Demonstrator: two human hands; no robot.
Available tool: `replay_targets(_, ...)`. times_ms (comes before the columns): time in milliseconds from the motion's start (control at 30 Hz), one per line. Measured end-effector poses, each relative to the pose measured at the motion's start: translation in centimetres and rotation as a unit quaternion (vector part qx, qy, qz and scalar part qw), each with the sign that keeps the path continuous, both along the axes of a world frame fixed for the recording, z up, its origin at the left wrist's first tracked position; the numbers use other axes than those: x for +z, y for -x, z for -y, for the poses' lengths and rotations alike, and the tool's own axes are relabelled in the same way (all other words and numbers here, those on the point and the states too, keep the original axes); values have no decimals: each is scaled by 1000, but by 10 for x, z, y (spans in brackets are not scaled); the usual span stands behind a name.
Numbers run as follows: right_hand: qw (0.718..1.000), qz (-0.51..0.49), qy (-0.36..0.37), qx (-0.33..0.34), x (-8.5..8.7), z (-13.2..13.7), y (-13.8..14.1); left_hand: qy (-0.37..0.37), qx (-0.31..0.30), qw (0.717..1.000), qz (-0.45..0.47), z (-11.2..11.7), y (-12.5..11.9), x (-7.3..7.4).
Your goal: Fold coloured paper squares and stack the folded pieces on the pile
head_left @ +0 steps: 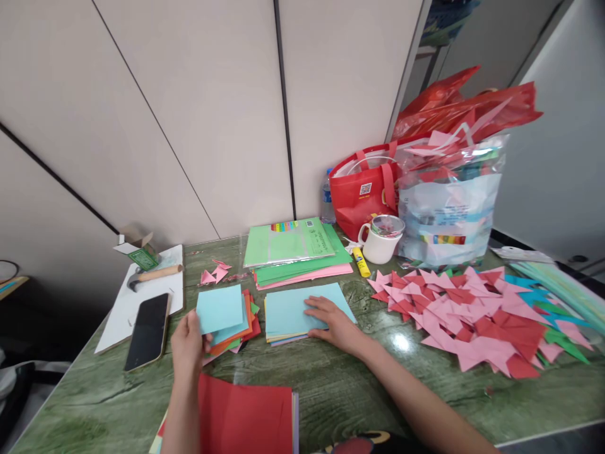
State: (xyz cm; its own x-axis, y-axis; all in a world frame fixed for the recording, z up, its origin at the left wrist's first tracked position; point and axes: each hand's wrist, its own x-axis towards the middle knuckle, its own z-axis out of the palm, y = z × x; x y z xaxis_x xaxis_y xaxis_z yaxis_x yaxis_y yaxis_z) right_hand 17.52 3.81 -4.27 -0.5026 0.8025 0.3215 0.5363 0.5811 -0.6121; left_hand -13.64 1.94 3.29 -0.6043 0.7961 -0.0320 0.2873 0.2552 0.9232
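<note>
Between the fingers and thumb of my left hand [189, 340] is the left edge of a light blue paper square [220, 309]. Under that square is a loose pile of orange, red and green paper squares [254, 323]. My right hand [331, 321] lies with fingers spread on a stack of light blue paper sheets [288, 312], with yellow and lilac edges showing below. Nearer to me lies a stack of larger sheets topped with red paper [246, 413], partly behind my left forearm.
At left are a phone [148, 331], a hammer [158, 274] and a small box [142, 255]. Behind stand packaged green paper [288, 243], a glue stick [361, 261], a mug [380, 243] and bags [449, 214]. Folded pink and red paper pieces [463, 309] cover the right side.
</note>
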Motion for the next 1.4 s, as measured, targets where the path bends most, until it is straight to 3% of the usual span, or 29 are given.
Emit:
replay_targets(67,1000,-5,-3,-2,-1,-1,0,100,-16,984,-149,2,2,6)
replay_targets(167,1000,-16,-6,-5,-1,-1,1,210,30,897,-388,9,-10,22)
replay_targets(233,1000,-20,-7,-6,-2,-1,1,204,50,866,-453,12,-26,28)
replay_targets(267,1000,-20,-6,-8,-2,-2,1,173,55,865,-467,13,-35,28)
replay_targets(300,1000,-21,-6,-9,-2,-2,1,127,33,872,-471,12,-45,27)
replay_targets(367,1000,-23,-5,-11,-3,-2,1,83,-82,889,-442,9,-66,19)
replay_targets(433,1000,-26,-4,-11,-3,-3,1,116,-181,870,-444,5,-85,9)
replay_targets(500,1000,-28,-4,-11,-3,-3,1,142,-226,838,-476,3,-101,1)
replay_targets(600,999,-35,-6,-11,-2,-3,2,171,-233,810,-510,4,-117,-6)
replay_targets(700,999,-45,-6,-14,-2,-3,3,170,-224,801,-529,9,-122,-12)
replay_targets(867,998,-51,-3,-23,0,-3,4,106,-180,819,-534,13,-116,-25)
replay_targets(967,998,-52,0,-24,0,-3,4,-5,-173,848,-501,14,-113,-33)
replay_targets(1033,998,-54,1,-21,0,-3,4,-111,-201,863,-450,14,-112,-36)
replay_targets(1133,998,-53,6,-15,1,-3,3,-212,-274,860,-374,15,-114,-39)
replay_targets(1300,997,-63,35,-9,12,0,3,-189,-428,821,-329,19,-122,-40)
replay_targets(1400,993,-89,76,-22,19,1,2,-147,-483,806,-309,21,-127,-41)
